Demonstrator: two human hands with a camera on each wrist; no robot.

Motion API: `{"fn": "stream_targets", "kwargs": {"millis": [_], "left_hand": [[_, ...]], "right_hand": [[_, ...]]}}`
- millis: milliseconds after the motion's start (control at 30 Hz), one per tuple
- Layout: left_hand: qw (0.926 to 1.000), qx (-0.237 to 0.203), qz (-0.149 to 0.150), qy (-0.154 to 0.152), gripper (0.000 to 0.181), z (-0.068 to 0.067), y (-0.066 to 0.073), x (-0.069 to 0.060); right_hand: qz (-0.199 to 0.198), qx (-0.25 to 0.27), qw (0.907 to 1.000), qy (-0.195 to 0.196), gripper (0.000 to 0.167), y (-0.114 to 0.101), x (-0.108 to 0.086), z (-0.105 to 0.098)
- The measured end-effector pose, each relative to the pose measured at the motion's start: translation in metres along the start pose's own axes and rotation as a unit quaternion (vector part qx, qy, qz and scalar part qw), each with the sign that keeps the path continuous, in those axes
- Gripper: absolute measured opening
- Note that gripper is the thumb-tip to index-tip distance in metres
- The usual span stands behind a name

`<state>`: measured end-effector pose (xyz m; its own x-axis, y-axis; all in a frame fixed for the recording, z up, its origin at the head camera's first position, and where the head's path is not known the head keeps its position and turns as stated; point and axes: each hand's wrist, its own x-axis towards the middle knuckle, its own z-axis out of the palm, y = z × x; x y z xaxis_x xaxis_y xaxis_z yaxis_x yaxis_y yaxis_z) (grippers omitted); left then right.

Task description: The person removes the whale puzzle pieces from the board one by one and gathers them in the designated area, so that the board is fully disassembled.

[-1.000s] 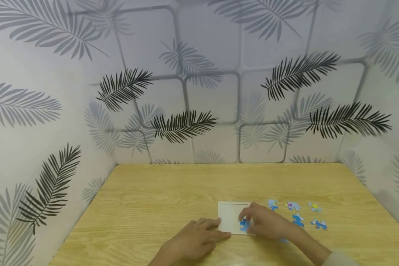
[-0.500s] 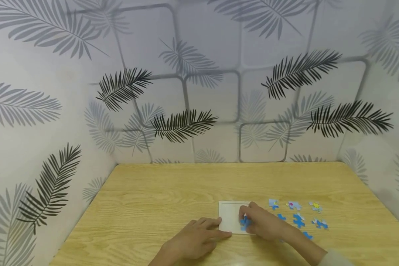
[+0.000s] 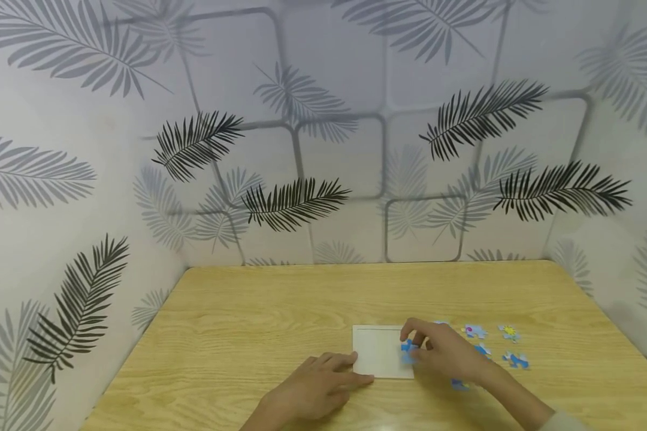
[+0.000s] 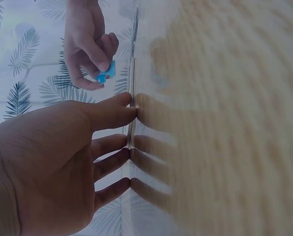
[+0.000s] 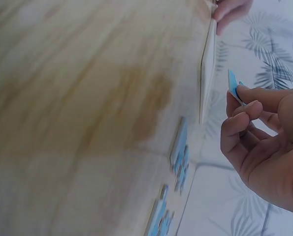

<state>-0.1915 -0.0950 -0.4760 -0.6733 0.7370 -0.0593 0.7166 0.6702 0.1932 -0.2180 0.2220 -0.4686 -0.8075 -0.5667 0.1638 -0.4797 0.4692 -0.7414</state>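
Note:
Between thumb and fingers, my right hand (image 3: 444, 353) pinches a blue jigsaw puzzle piece (image 3: 408, 352) above the right side of a pale puzzle tray (image 3: 374, 353). In the right wrist view the piece (image 5: 234, 84) is tilted and held clear of the table. My left hand (image 3: 318, 386) rests at the tray's left edge, its fingers extended and touching the rim. From the left wrist view, the left fingertips (image 4: 117, 189) meet the tabletop along the tray, and the right hand (image 4: 87, 49) with the blue piece shows beyond.
Several loose puzzle pieces lie right of the tray, among them a sun piece (image 3: 509, 331), a snail-like pink-marked piece (image 3: 475, 331) and a blue-white piece (image 3: 516, 360). Another piece (image 3: 460, 384) lies by the right wrist. The wooden table (image 3: 221, 323) meets a leaf-patterned wall (image 3: 334, 239).
My right hand has lifted the blue puzzle piece and shifted slightly right and up from lower in the tray. The left hand stays at the tray's left edge.

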Motion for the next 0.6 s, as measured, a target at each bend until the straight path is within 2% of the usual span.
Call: {"fn": "stream_targets", "kwargs": {"millis": [167, 333, 600], "left_hand": [[1.0, -0.005, 0.003, 0.002, 0.049, 0.001, 0.001, -0.001], [0.9996, 0.015, 0.019, 0.01, 0.05, 0.002, 0.001, -0.003], [0.9999, 0.0, 0.014, 0.001, 0.05, -0.001, 0.001, -0.002]], "right_hand": [[0.005, 0.0, 0.9998, 0.019, 0.012, 0.008, -0.015, -0.015], [0.004, -0.026, 0.9987, 0.044, 0.011, 0.018, -0.034, -0.031], [0.081, -0.057, 0.9935, 0.056, 0.013, 0.036, -0.07, -0.057]]}}
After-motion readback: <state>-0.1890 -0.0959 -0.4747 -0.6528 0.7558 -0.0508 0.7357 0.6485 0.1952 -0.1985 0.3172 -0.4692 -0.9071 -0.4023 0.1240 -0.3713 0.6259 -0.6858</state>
